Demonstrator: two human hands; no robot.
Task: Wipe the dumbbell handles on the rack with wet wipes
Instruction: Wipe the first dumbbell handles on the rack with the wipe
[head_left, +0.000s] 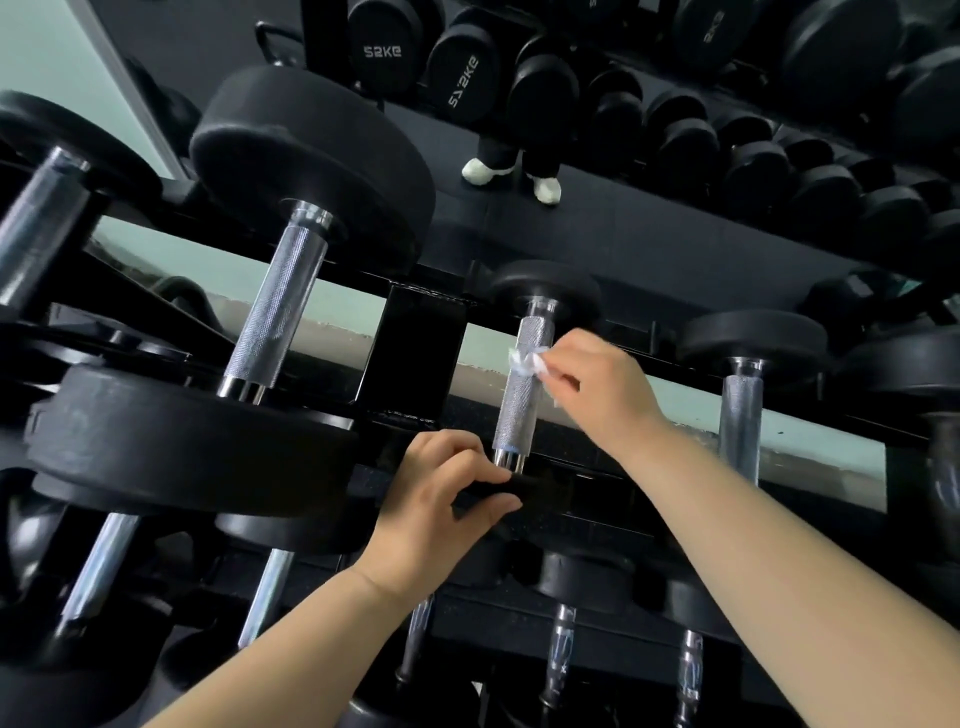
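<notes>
A small black dumbbell lies on the rack's upper row, its knurled silver handle (519, 400) running from a far head (545, 291) to a near head. My right hand (597, 389) pinches a crumpled white wet wipe (527, 361) against the upper part of that handle. My left hand (441, 499) grips the near black head (498, 486) of the same dumbbell, thumb on top. A bigger dumbbell with a long knurled handle (278, 306) rests to the left. Another small dumbbell handle (740, 431) stands to the right.
A black rack upright (410, 348) stands between the big and small dumbbells. The lower row holds several thin-handled dumbbells (563, 644). A mirror behind the rack reflects more dumbbells and a person's white shoes (488, 169). Large dumbbell heads (192, 441) crowd the left.
</notes>
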